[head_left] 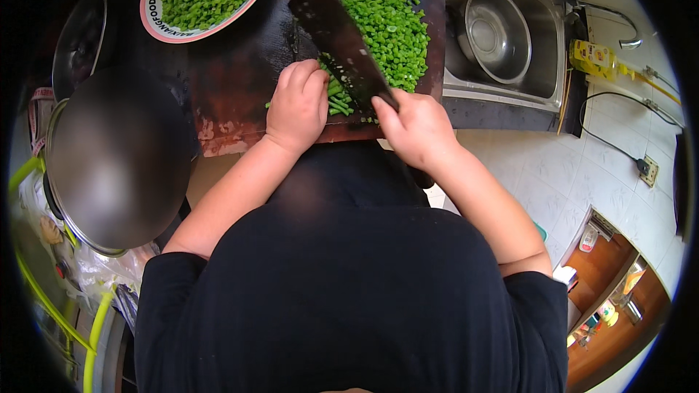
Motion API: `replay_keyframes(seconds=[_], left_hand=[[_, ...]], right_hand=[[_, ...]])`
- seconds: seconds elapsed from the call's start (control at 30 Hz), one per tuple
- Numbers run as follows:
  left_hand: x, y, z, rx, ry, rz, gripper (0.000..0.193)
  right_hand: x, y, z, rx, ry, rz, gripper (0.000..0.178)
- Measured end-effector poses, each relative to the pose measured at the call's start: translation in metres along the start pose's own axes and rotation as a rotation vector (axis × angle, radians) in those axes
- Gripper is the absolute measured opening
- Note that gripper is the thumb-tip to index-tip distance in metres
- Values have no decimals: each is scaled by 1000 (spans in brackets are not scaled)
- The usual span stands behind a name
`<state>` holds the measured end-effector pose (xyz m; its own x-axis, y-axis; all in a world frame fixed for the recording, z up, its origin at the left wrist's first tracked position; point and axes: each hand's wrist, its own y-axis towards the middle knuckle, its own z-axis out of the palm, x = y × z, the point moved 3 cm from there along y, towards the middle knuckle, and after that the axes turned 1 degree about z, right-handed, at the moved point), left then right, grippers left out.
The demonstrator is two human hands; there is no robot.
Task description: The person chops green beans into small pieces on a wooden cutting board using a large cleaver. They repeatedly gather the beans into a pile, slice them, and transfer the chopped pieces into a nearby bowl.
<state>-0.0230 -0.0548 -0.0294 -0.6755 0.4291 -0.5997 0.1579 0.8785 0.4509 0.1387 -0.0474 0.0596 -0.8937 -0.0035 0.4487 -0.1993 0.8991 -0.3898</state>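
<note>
The slender, bright-green vegetable stalks [339,102] lie just left of the lower part of the broad, dark, rectangular cleaver [342,40], between its blade and the left hand [298,100]. They run roughly side to side with a slight downward slant, while the cleaver's long axis climbs from lower right to upper left, so blade and stalks cross at a steep angle. The left hand is the nearer one: its fingers are bunched and curled down over the stalks, a little green showing past its far side (the fingertips themselves are hidden). The right hand [416,127], at the cleaver's lower end, is wrapped firmly around the handle, thumb by the heel of the blade. Whether the cutting edge meets the reddish-brown wooden board [233,91] beneath it or hangs above cannot be told from this angle. Right of the cleaver spreads a heap of finely chopped green pieces [393,36]; beyond its tip, to the upper left, a round white plate with a pink rim [153,11] carries more of them.
</note>
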Motion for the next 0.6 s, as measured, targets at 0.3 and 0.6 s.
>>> replay_keyframes(seconds=[0.3, 0.6], left_hand=[[-2, -2, -3, -15, 1, -1, 23], [-1, -2, 0, 53, 33, -6, 24]], right_hand=[[13, -21, -16, 83, -118, -43, 23], [17, 5, 1, 105, -139, 30, 31]])
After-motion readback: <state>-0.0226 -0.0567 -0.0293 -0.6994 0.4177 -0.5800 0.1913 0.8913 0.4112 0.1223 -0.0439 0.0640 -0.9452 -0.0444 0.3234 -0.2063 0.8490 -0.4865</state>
